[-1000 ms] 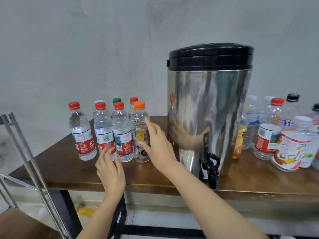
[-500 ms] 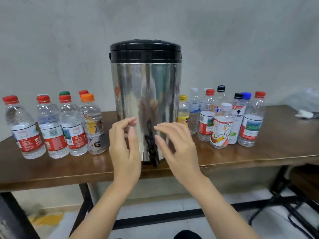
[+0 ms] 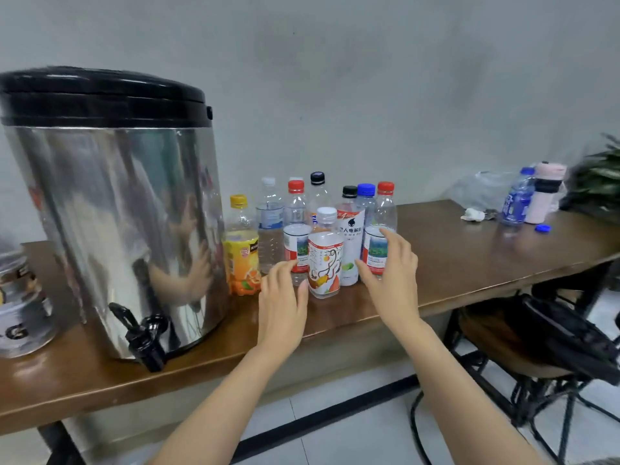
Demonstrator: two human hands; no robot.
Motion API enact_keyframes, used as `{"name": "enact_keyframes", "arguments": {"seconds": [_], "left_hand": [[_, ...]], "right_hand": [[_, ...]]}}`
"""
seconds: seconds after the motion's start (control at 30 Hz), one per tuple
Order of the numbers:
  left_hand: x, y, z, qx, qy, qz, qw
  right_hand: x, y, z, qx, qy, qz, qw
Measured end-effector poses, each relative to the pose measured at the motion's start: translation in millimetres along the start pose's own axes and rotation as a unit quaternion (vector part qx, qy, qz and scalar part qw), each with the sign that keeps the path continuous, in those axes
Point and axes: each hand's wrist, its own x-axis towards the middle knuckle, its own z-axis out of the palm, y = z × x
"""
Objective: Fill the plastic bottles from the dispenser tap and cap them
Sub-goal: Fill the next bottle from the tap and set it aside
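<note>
A steel dispenser [image 3: 110,209] with a black lid stands at the left of the wooden table [image 3: 469,263]; its black tap [image 3: 144,333] juts over the front edge. To its right stands a cluster of several capped plastic bottles, the nearest a white-capped bottle [image 3: 324,253] with an orange and white label. My left hand [image 3: 283,297] hovers open just left of that bottle. My right hand [image 3: 391,273] is open just right of it, in front of a red-capped bottle [image 3: 382,223]. Neither hand holds anything.
A yellow-capped juice bottle [image 3: 242,250] stands beside the dispenser. At the far right are a blue bottle [image 3: 518,196], a pink flask [image 3: 547,193], a loose blue cap [image 3: 542,228] and a plant [image 3: 600,182]. A black chair [image 3: 543,344] sits under the table's right end.
The view has swung right, from the filled bottles on the left, past the dispenser, to the right-hand bottle cluster. Both hands moved right with it and now flank the white-capped bottle.
</note>
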Motion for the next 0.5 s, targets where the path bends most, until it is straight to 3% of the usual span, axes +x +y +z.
{"name": "enact_keyframes", "arguments": {"seconds": [0.2, 0.5], "left_hand": [[17.2, -13.9, 28.1, 0.090, -0.041, -0.046, 0.994], [30.1, -24.1, 38.5, 0.103, -0.048, -0.055, 0.992]], "right_hand": [[59.3, 32.0, -3.9, 0.003, -0.006, 0.036, 0.999], [110.0, 54.4, 11.8, 0.068, -0.077, 0.105, 0.989]]}}
